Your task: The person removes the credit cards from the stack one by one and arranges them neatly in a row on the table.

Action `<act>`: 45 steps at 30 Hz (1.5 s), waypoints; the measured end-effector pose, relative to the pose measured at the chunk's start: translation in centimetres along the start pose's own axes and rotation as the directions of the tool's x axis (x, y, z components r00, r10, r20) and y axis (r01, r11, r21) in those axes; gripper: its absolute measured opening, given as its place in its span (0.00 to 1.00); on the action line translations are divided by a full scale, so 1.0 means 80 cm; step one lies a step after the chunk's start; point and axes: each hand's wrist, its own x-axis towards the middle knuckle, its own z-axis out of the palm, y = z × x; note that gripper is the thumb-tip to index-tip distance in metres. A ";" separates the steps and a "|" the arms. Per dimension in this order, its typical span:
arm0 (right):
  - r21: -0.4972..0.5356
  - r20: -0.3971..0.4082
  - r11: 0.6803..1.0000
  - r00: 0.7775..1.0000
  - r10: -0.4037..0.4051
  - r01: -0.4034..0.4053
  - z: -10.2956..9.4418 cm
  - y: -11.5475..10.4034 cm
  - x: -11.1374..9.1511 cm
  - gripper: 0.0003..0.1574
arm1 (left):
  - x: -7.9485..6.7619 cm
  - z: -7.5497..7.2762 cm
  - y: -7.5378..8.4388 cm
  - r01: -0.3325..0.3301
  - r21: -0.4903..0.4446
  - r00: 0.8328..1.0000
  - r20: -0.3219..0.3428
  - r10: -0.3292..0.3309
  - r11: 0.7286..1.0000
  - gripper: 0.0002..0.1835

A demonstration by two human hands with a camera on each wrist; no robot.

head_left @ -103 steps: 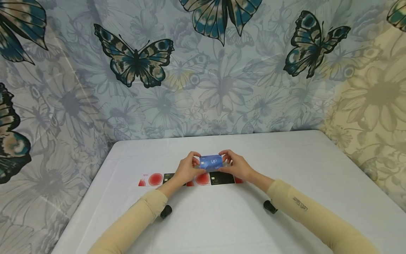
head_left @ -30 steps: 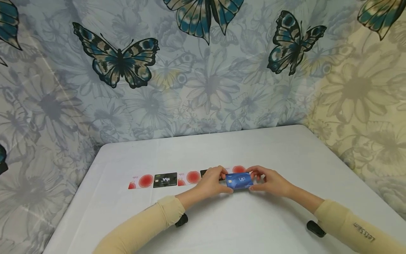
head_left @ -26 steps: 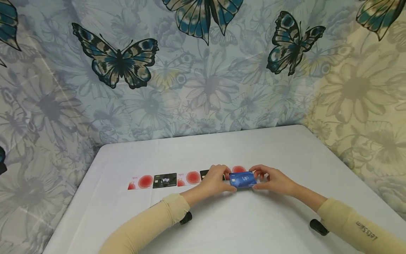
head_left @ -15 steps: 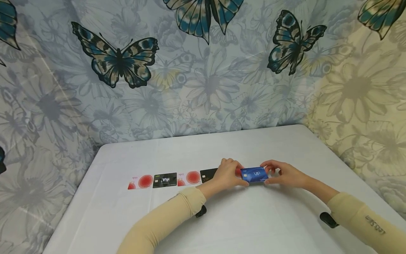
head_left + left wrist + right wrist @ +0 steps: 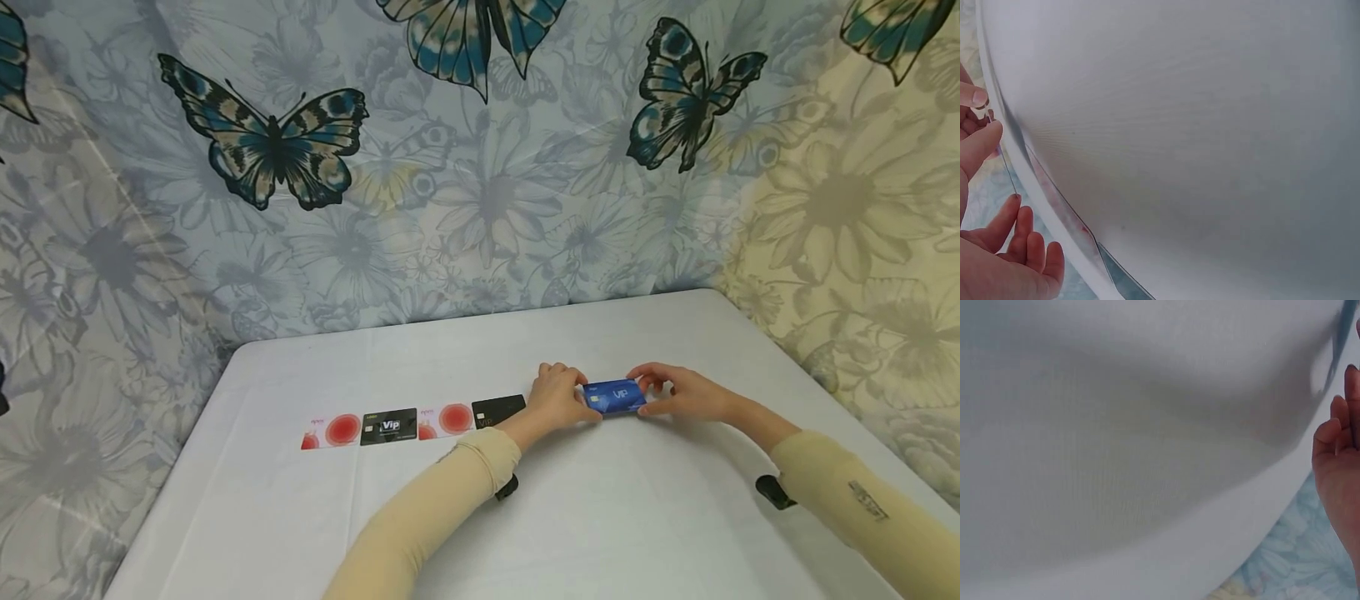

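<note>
A blue VIP card [image 5: 617, 397] is held by both hands at its two short ends, just right of the row of cards. My left hand [image 5: 558, 393] pinches its left end between thumb and fingers. At the right end, the thumb and fingers of my right hand [image 5: 686, 393] do the same. The left wrist view catches the card nearly edge-on as a thin line beside the left hand [image 5: 1004, 262]. In the right wrist view the right hand [image 5: 1338, 462] is cut off at the border. A black VIP card [image 5: 498, 408] lies close left of my left hand.
Farther left in the row lie a pink card with a red circle [image 5: 446, 421], a black Vip card [image 5: 389, 426] and another pink card [image 5: 330, 432]. The white table [image 5: 255, 517] ends at the butterfly-print cloth [image 5: 487, 250] behind it. Black wrist devices hang under both sleeves.
From over the middle of the row, both hands have carried the blue card to the right, and lately a little farther back. The black VIP card has come into view from behind the left hand.
</note>
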 end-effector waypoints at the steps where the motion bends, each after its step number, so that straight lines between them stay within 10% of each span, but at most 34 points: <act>1: 0.000 0.001 1.000 1.000 -0.004 0.004 -0.001 0.002 0.001 0.32 | 0.002 0.001 0.000 0.001 0.006 1.000 -0.001 -0.001 1.000 0.29; 45: 0.063 0.112 0.996 0.993 0.050 -0.057 0.004 0.007 0.019 0.32 | -0.005 0.008 -0.005 0.029 0.066 0.999 0.035 -0.031 0.997 0.30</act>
